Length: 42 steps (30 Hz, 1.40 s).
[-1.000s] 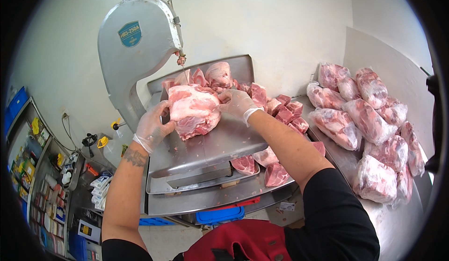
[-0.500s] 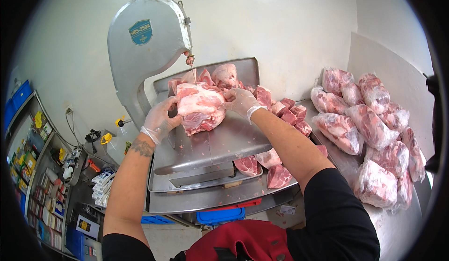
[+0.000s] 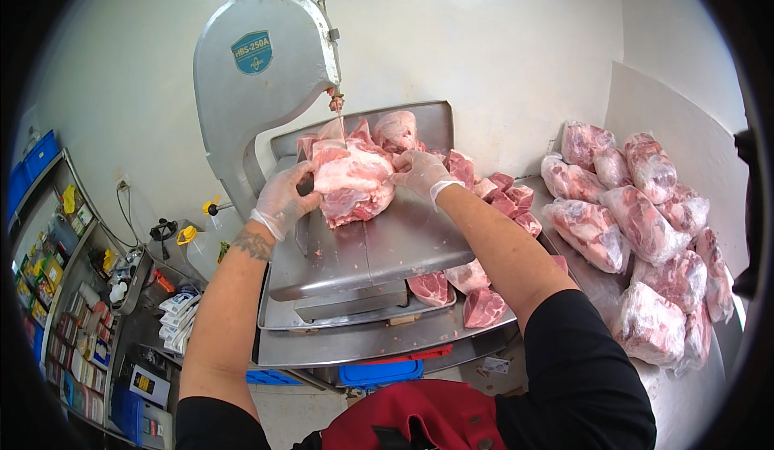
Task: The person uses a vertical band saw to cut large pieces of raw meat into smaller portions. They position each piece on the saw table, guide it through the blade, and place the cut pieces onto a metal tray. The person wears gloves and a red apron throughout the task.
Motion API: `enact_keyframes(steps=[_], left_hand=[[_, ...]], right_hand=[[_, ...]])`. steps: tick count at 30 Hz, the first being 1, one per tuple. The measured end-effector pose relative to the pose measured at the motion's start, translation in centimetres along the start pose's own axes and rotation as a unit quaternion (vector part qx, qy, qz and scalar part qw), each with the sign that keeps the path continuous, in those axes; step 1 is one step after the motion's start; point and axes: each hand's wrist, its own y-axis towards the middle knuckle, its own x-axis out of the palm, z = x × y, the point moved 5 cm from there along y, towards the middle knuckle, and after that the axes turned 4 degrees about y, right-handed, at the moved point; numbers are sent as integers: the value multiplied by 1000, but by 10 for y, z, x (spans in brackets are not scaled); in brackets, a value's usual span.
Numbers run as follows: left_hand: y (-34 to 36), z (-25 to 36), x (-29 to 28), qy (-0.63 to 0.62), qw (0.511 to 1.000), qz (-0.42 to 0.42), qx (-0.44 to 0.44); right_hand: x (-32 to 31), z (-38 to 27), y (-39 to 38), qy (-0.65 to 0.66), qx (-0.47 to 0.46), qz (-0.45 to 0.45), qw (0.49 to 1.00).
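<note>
A large slab of raw meat (image 3: 355, 194) with pale fat on top rests on the steel table of a grey meat band saw (image 3: 266, 87). The thin upright saw blade (image 3: 342, 123) meets its far edge. My left hand (image 3: 282, 197), in a clear glove, grips the slab's left side; a dark part shows beside the thumb. On the right side, my gloved right hand (image 3: 422, 175) presses with bent fingers. Cut meat pieces (image 3: 397, 131) lie behind the slab, and more cut chunks (image 3: 508, 196) are piled right of the saw table.
Several plastic-wrapped meat blocks (image 3: 641, 216) are heaped on the steel counter at right. More chunks (image 3: 484, 308) sit on a lower tray below the saw table's front edge. At left stand a yellow-capped jug (image 3: 197, 248) and loaded shelves (image 3: 68, 289). A blue lid (image 3: 380, 372) shows underneath.
Both hands have moved the meat slab slightly away from me, and the blade now overlaps its far edge. My grip looks the same. The whole view has shifted a little.
</note>
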Motion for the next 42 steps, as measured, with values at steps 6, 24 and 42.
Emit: enact_keyframes(steps=[6, 24, 42], left_hand=[[11, -8, -1, 33, 999, 9, 29], [33, -29, 5, 122, 986, 83, 79], [64, -50, 7, 197, 975, 101, 17]], right_hand=[[4, 6, 11, -10, 1, 4, 1000], [8, 11, 35, -35, 0, 16, 999], [15, 21, 68, -109, 12, 37, 993]])
